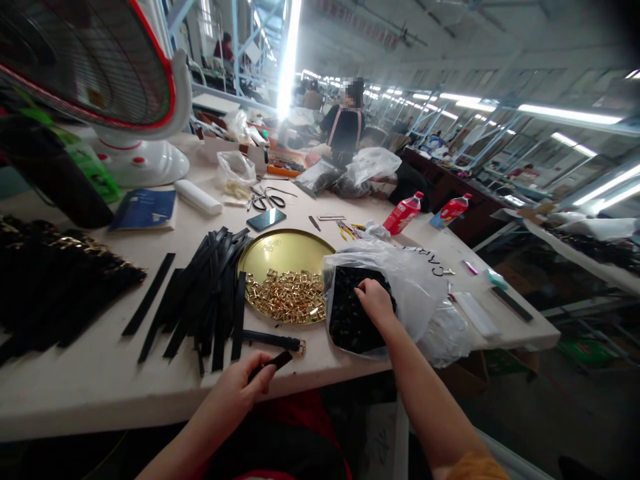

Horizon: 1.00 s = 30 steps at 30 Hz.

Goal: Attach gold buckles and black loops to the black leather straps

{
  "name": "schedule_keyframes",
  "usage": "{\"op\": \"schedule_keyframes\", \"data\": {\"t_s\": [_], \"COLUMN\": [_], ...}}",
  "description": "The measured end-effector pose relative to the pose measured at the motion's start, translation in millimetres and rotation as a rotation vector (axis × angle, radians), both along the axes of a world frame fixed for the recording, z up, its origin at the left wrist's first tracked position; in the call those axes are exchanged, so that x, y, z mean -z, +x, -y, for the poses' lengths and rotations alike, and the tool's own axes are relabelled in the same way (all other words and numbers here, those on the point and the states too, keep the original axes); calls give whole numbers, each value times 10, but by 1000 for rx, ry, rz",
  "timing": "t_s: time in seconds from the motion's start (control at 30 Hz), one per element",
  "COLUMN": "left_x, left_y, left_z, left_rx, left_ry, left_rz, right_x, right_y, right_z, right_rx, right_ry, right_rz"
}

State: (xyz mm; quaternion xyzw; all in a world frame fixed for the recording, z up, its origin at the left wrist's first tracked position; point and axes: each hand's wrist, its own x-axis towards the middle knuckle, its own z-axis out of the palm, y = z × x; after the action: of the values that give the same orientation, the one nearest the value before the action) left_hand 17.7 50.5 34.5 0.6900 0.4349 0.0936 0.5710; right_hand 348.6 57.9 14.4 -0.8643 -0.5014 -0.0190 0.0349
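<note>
Near the table's front edge, my left hand is closed around a black strap, whose end sticks out past the thumb. My right hand reaches into an open plastic bag full of small black pieces. Its fingers are pinched together, and whatever is between them is hidden. Left of the bag sits a round gold tray with a heap of gold buckles. One black strap with a gold buckle lies just in front of the tray. A pile of loose black straps lies to its left.
A fan and a blue booklet stand at the left, above a stack of buckled straps. Behind the tray are a phone, scissors and pliers. Two red-labelled bottles are at the back right. A person is beyond.
</note>
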Motion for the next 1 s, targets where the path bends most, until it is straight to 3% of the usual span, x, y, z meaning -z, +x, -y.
{"op": "schedule_keyframes", "data": {"t_s": [0.13, 0.27, 0.47, 0.7, 0.8, 0.87, 0.93, 1.0], "left_x": [-42, -40, -60, -86, -125, -149, -152, -127], "left_y": [34, 50, -17, 22, 179, 296, 385, 421], "left_z": [53, 96, 147, 54, -37, -96, -141, -166], "left_rx": [26, 26, -9, -48, -72, -111, -169, -213], "left_ry": [-23, -23, -6, 35, 49, 91, 166, 225], "left_rz": [35, 58, 27, 39, 103, 145, 161, 144], "right_x": [-46, 14, 125, -1, -56, -91, -123, -136], "right_y": [-85, -271, -331, -261, -525, -793, -1062, -1273], "right_z": [27, -124, -346, -68, 108, 197, 253, 279], "right_rx": [-61, -187, -169, -153, -164, -80, 30, 84], "right_ry": [21, 30, 120, 299, 334, 386, 410, 440], "right_rz": [10, -39, -172, -528, -910, -1437, -1821, -1962]}}
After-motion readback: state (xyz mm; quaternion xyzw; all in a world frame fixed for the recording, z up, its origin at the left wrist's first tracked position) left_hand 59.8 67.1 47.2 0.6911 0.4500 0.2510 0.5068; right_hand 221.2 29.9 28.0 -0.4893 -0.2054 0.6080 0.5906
